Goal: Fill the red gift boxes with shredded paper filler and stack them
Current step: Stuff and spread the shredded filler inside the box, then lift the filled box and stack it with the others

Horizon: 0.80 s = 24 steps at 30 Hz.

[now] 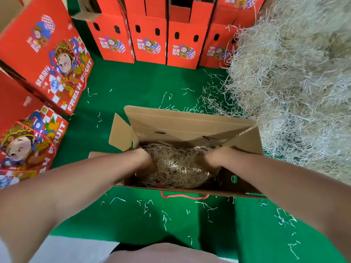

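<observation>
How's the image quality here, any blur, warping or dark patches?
Head view: wide-angle warping tilts the red boxes at left; the left hand and right hand are motion-blurred inside the open box; the filler is partly shadowed; the paper pile at right is brightly lit.

The left hand [147,159] and the right hand [213,158] are sitting inside the open box [190,124], whose raised flaps are walling them in ahead and on their outer sides, while the shredded filler [176,168] is taking up the room between and under them. Just beyond the right hand the paper pile [294,82] is crowding against the box, and well out from the left hand the stacked red boxes [43,59] are standing across open green surface [117,88]. Farther ahead a row of upright red boxes [150,38] is blocking the back.
</observation>
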Available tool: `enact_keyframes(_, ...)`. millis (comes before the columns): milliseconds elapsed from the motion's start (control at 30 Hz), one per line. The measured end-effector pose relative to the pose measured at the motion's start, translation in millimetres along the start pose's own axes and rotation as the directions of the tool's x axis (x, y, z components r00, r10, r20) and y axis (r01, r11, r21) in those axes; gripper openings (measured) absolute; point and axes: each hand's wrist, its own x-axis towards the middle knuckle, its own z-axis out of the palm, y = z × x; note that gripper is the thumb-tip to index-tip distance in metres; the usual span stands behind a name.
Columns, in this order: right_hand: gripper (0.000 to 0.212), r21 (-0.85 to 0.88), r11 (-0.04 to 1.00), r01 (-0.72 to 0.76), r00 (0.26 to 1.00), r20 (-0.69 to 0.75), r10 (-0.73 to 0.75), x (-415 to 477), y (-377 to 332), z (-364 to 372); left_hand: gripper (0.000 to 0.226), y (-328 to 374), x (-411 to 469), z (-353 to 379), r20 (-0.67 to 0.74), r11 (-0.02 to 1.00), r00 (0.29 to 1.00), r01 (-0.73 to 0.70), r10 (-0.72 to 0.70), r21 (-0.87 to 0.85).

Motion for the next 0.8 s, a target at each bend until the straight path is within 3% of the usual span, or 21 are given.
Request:
enact_keyframes(167, 0.017, 0.068, 0.99, 0.124, 0.974, -0.198, -0.108, -28.9, 1.7, -25.7, 0.039, 8.6, -24.5, -22.6, -0.152, 0.972, 0.988, -0.045, 0.009, -0.231)
enact_keyframes(200, 0.019, 0.087, 0.981, 0.174, 0.953, -0.265, -0.145, -40.2, 2.2, -30.2, 0.033, 10.1, -31.9, -26.7, -0.201, 0.966, 0.98, -0.047, -0.005, -0.256)
enact_keyframes(267, 0.043, 0.181, 0.927, 0.329, 0.909, -0.329, -0.258, -66.7, 2.4, -35.5, 0.026, 9.9, -50.1, -35.1, -0.366, 0.959, 0.93, -0.066, -0.041, -0.274)
enact_keyframes(367, 0.055, 0.443, 0.729, 0.522, 0.853, -0.27, -0.447, -116.5, -2.8, -37.4, 0.021, 5.6, -70.9, -35.2, -0.493, 0.926, 0.869, -0.164, -0.027, -0.34)
enact_keyframes(400, 0.052, 0.444, 0.696, 0.564, 0.825, -0.26, -0.502, -129.2, -5.5, -36.4, 0.019, 2.8, -74.4, -31.8, -0.519, 0.917, 0.855, -0.198, -0.01, -0.345)
enact_keyframes(467, 0.04, 0.296, 0.743, 0.601, 0.796, -0.306, -0.522, -141.1, -13.6, -29.5, 0.02, -0.9, -80.8, -22.9, -0.532, 0.89, 0.844, -0.192, -0.066, -0.415)
enact_keyframes(600, 0.01, 0.04, 0.889, 0.455, 0.736, -0.579, -0.351, -142.0, -28.1, -26.6, 0.019, -9.7, -86.5, -5.0, -0.494, 0.789, 0.856, -0.196, -0.152, -0.582)
enact_keyframes(667, 0.01, 0.01, 0.926, 0.378, 0.717, -0.635, -0.286, -139.7, -27.4, -30.9, 0.017, -13.4, -89.7, 4.2, -0.499, 0.657, 0.85, -0.279, -0.171, -0.7)
enact_keyframes(800, 0.012, -0.029, 0.973, 0.229, 0.617, -0.768, -0.168, -129.4, -16.9, -46.0, 0.025, -6.5, -97.5, 24.2, -0.393, 0.074, 0.848, -0.394, -0.357, -0.916)
